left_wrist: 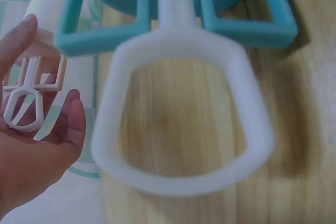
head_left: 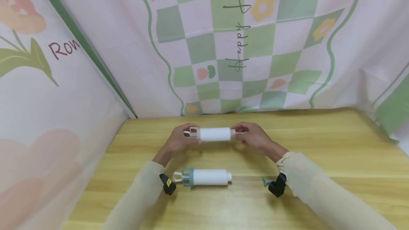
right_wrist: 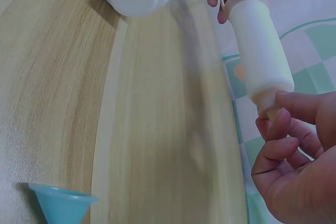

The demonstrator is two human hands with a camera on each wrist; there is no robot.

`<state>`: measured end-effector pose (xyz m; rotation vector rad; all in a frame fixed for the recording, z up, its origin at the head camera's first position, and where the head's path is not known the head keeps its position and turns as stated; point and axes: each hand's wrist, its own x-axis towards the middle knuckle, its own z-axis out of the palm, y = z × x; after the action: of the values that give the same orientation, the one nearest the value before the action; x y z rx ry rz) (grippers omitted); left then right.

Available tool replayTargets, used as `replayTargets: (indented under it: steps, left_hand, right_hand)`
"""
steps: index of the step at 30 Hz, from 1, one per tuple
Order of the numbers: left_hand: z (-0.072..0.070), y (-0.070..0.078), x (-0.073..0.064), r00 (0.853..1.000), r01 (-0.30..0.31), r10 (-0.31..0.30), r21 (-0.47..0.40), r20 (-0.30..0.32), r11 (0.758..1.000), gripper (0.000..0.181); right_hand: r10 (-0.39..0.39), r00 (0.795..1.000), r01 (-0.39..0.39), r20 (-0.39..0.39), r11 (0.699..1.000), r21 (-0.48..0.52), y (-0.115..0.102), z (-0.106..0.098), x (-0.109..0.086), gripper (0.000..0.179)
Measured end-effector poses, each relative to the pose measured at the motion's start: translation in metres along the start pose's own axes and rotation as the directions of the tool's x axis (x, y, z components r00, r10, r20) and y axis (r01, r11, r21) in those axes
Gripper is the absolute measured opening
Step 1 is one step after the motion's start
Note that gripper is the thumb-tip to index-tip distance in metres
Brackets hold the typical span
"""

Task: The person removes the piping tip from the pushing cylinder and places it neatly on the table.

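A white icing syringe (head_left: 215, 134) with a pale pink collar and a ring-ended plunger lies level between both hands at the back of the table. My left hand (head_left: 179, 140) grips it round the pink collar, thumb against the barrel. At the other end my right hand (head_left: 255, 139) pinches the pale pink nozzle (right_wrist: 269, 103) between thumb and fingers. Nearer to me lies a second icing syringe (head_left: 210, 177) with a blue-green collar, its white plunger ring (left_wrist: 178, 190) large in the left wrist view. Its front end has a bare white neck.
A blue cone-shaped nozzle (right_wrist: 64, 205) lies on the wooden table (head_left: 134, 201), partly behind the right wrist's camera (head_left: 277, 185) in the head view. Printed cloth curtains (head_left: 262, 66) hang along the table's back and left edges.
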<state>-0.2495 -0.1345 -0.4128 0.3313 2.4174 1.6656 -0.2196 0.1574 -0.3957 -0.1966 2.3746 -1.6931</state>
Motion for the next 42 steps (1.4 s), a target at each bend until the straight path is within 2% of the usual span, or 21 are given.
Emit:
replayTargets:
  steps: [6, 13, 25, 31, 42]
  left_hand:
    - [0.006, 0.007, -0.004, 0.999, -0.034, 0.034, -0.027, -0.021, 0.999, 0.055]
    - [0.01, 0.014, -0.011, 1.0, -0.021, 0.02, -0.058, -0.022, 0.998, 0.056]
    - [0.015, 0.02, -0.02, 0.997, -0.067, 0.065, -0.063, -0.029, 0.996, 0.056]
    - [0.016, 0.024, -0.024, 0.996, -0.085, 0.083, -0.115, -0.024, 0.99, 0.057]
    - [0.019, 0.031, -0.032, 0.997, -0.081, 0.081, -0.173, -0.01, 0.982, 0.057]
  right_hand:
    - [0.007, 1.0, -0.007, -0.004, 1.0, -0.005, -0.002, -0.007, -0.006, 0.037]
    - [0.025, 1.0, -0.026, -0.004, 0.999, -0.03, -0.002, -0.01, -0.013, 0.039]
    - [0.0, 1.0, 0.0, -0.01, 0.999, -0.032, -0.005, -0.015, -0.028, 0.041]
    - [-0.016, 1.0, 0.016, -0.01, 0.999, -0.028, -0.007, -0.017, -0.036, 0.041]
    - [-0.032, 0.999, 0.032, -0.014, 0.999, -0.036, -0.013, -0.022, -0.046, 0.042]
